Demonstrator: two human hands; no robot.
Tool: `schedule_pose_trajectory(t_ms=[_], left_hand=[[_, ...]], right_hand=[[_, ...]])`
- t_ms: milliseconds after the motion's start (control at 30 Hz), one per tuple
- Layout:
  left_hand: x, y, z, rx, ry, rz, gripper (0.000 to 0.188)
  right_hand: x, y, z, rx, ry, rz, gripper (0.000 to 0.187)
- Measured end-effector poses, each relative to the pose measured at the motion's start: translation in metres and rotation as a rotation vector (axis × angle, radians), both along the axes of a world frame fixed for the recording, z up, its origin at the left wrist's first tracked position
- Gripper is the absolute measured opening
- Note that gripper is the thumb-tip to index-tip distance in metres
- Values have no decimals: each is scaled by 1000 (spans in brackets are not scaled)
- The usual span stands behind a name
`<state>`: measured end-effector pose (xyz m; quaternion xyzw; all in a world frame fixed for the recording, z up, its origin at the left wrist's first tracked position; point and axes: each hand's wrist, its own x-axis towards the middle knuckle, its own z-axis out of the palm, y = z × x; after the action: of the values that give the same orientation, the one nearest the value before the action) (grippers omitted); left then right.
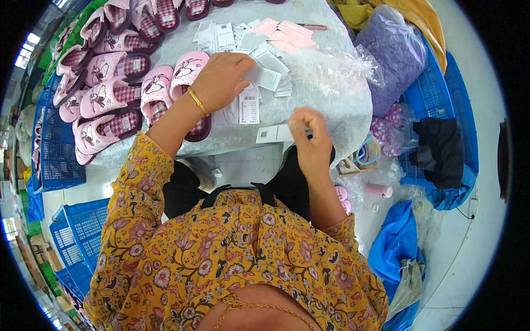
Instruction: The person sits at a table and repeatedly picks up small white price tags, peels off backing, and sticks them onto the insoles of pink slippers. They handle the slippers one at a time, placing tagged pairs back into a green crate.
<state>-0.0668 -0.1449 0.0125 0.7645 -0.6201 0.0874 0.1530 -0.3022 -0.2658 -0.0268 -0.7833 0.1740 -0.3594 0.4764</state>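
My left hand (221,83), with a gold bangle at the wrist, is over the table and pinches a pale grey tag (264,78) between thumb and fingers. Below it a white barcode label (249,106) lies on the plastic-covered tabletop. My right hand (310,137) is closed near the table's front edge, thumb against fingers; what it pinches, if anything, is too small to make out. Touching its thumb in this view is a white tag (274,133) with a square code. Close to my left hand stand pink slippers (156,91) with checked insoles.
Loose white tags (215,37) and pink cards (287,34) are spread at the table's far side. More pink slippers (113,96) crowd the left. Blue crates (61,163) flank the table, and a bag of purple material (392,47) sits at right.
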Motion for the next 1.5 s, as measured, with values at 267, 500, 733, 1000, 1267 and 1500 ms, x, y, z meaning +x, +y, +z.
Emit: schedule_pose_trajectory(t_ms=[267, 500, 733, 1000, 1267, 1500], left_hand=[[-26, 9, 11, -190, 108, -136, 48], [-37, 9, -21, -340, 1231, 242, 38], [-25, -15, -24, -512, 1244, 353, 22], [-7, -14, -14, -546, 513, 350, 16], [-51, 2, 11, -518, 262, 132, 6], [-59, 5, 11, -502, 321, 117, 8]], right_hand=[[50, 3, 1, 280, 2, 3, 8], [56, 10, -13, 275, -71, -100, 10], [68, 7, 0, 275, 47, -98, 9], [75, -14, -1, -103, -65, -120, 15], [63, 3, 38, 458, -46, 109, 35], [58, 4, 40, 508, -9, 159, 35]])
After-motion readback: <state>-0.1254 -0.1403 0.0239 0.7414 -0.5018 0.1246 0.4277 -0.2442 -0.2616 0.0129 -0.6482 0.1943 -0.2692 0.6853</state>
